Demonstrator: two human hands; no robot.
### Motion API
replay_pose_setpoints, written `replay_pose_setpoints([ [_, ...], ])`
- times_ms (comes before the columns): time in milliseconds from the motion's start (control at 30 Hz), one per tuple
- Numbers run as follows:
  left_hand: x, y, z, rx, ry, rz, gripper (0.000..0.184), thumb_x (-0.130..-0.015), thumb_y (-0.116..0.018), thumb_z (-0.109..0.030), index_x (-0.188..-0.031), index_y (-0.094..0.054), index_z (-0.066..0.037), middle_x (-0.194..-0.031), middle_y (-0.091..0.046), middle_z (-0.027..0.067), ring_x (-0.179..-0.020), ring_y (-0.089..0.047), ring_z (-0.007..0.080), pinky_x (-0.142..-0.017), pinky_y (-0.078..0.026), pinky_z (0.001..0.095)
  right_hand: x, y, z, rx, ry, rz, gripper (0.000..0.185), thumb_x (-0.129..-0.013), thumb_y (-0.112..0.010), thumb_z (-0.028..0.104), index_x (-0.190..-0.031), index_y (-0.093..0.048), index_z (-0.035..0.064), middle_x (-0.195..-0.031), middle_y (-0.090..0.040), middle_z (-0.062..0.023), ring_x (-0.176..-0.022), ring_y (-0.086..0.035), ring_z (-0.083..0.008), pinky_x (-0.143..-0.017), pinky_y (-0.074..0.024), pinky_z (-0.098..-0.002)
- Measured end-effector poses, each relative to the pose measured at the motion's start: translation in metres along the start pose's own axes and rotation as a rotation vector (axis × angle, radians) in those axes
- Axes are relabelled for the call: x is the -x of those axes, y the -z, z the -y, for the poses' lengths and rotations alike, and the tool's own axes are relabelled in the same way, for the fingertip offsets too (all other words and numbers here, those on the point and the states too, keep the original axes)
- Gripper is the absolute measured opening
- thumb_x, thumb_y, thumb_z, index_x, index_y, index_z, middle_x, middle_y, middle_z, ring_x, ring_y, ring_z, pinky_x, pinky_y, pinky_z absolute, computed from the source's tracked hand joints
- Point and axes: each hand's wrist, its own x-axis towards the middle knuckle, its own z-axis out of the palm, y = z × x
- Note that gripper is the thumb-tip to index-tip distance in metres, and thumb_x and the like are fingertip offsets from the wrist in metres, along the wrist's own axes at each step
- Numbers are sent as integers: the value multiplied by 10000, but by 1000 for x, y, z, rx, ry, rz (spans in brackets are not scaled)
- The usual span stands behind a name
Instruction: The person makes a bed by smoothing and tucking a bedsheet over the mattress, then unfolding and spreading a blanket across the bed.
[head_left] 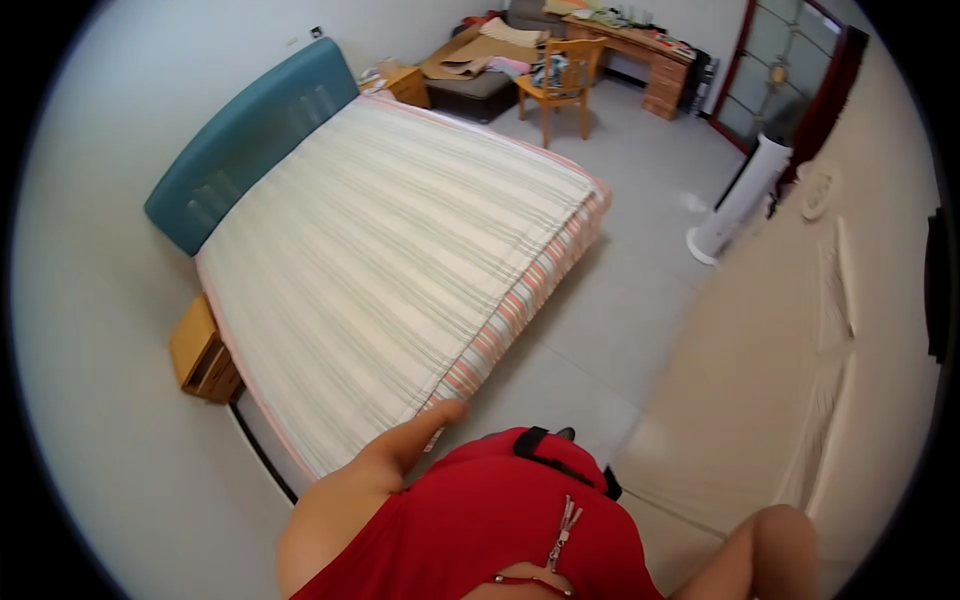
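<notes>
My left arm reaches down beside the red top, and my left hand [446, 412] is at the near corner of the mattress [380, 240]. The hand looks small and blurred, so its fingers cannot be made out, nor whether it grips the cover. Striped fabric in white and pale green lies over the mattress, with pink, white and grey stripes along its side. At the lower right, my right arm is bent, with its hand out of sight.
A teal headboard [255, 140] stands against the wall, between two wooden nightstands [205, 350]. Farther back are a chair [568, 85], a desk [640, 45] and a dark glass-paned door [780, 70]. A white tower appliance [740, 205] stands on the grey floor [590, 320]. A cream surface rises on the right.
</notes>
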Motion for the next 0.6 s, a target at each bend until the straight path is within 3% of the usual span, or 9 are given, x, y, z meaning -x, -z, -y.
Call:
replay_pose_setpoints([
  [67,-6,0,-18,-244,31,246,401,-825,-496,-359,-1107,-602,-94,-1098,-597,163,-1022,-558,339,-887,-427,430,51,-28,-24,-123,1,-18,79,-893,-504,178,-871,-513,103,-787,-523,7,-664,-486,-127,-635,-422,-276],
  [100,-2,-3,-22,-228,-78,183,421,-814,-490,-368,-1134,-591,-114,-1117,-589,163,-1039,-549,340,-906,-417,432,72,-40,-34,-165,2,-34,84,-894,-503,183,-877,-515,102,-790,-525,6,-668,-487,-127,-639,-422,-277],
  [167,7,21,-53,-80,30,257,420,-810,-497,-334,-1172,-570,-133,-1129,-584,163,-1047,-544,346,-907,-416,430,110,-62,-52,-236,-16,-66,95,-896,-500,193,-888,-518,100,-796,-529,5,-674,-490,-128,-647,-422,-279],
  [267,-40,6,-53,48,8,87,421,-817,-500,-313,-1196,-553,-139,-1130,-583,166,-1042,-549,344,-896,-419,431,167,-93,-78,-302,-19,-102,113,-898,-495,207,-905,-522,98,-805,-535,3,-683,-495,-129,-660,-422,-282],
  [400,-83,74,-106,214,150,87,439,-820,-520,-349,-1211,-544,-150,-1160,-569,165,-1081,-528,343,-926,-402,417,235,-142,-101,-355,-16,-164,140,-901,-489,226,-928,-528,94,-816,-543,1,-695,-501,-130,-677,-422,-287],
  [600,-212,163,-108,62,58,128,444,-822,-521,-337,-1213,-544,-127,-1174,-560,171,-1102,-515,339,-942,-391,407,339,-228,-128,-381,11,-218,184,-906,-480,255,-961,-538,89,-834,-554,-2,-714,-510,-132,-702,-422,-294],
])
